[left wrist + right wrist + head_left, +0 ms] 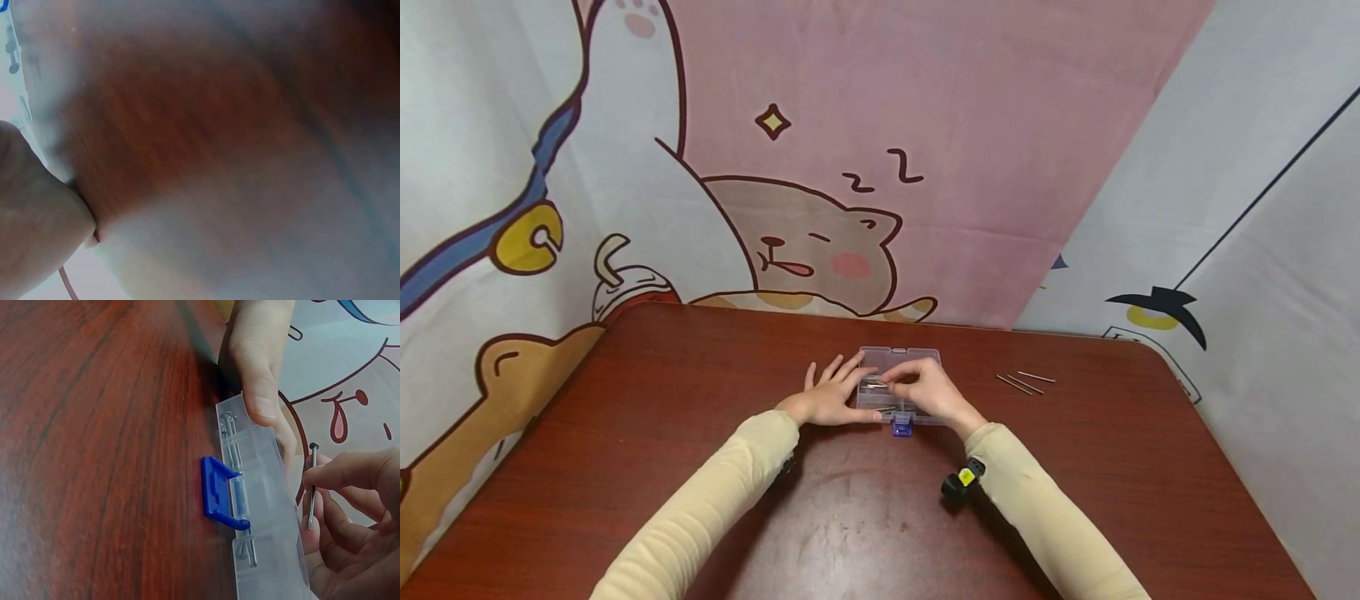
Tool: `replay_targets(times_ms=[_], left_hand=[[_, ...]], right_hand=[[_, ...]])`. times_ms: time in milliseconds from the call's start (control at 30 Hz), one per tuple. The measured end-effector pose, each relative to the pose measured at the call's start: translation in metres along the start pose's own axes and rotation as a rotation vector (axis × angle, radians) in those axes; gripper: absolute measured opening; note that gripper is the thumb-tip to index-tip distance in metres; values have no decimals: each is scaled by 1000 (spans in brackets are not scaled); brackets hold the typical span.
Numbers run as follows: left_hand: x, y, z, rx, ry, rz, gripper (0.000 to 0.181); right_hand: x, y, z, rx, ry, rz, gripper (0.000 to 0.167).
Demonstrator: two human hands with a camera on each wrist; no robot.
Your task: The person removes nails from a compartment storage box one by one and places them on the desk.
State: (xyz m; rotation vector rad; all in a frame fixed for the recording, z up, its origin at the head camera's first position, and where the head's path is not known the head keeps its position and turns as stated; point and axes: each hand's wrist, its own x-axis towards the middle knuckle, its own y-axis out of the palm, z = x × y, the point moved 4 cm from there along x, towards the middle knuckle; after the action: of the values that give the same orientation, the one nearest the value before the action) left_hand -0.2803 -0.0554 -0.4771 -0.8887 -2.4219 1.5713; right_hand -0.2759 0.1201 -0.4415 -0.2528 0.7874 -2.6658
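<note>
Right hand (928, 390): grip narrowed to pinch, slim silver nail (311, 509) with dark head between fingers, just beside clear plastic compartment box (275, 569). Left hand (831, 402): fingers spread, thumb touching box's near wall. Boxed nails (234, 441) inside; blue plastic latch (219, 490) in front. Three loose silver nails (1025, 383) right, on reddish-brown desk (850, 517).

Both forearms (700, 508) extended forward, angled inward; the left hand (831, 404) had its fingers (850, 367) spread, while the right hand (928, 392) pinched between thumb and forefinger.
</note>
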Motion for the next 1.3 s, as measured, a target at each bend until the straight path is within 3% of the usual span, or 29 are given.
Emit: replay_targets(times_ms=[233, 467, 767, 1100, 1300], left_hand=[[-2, -3, -3, 14, -3, 9, 86], [-3, -4, -4, -6, 9, 3, 85], [-3, -4, -3, -14, 17, -2, 84], [-4, -5, -4, -7, 20, -16, 84], [-4, -4, -4, -10, 20, -15, 85]], right_hand=[[-4, -8, -3, 36, -7, -23, 15], [-21, -24, 24, 92, 22, -41, 17], [-20, -33, -15, 109, 43, -74, 17], [-26, -45, -23, 90, 74, -90, 17], [-29, -55, -31, 17, 53, -93, 16]])
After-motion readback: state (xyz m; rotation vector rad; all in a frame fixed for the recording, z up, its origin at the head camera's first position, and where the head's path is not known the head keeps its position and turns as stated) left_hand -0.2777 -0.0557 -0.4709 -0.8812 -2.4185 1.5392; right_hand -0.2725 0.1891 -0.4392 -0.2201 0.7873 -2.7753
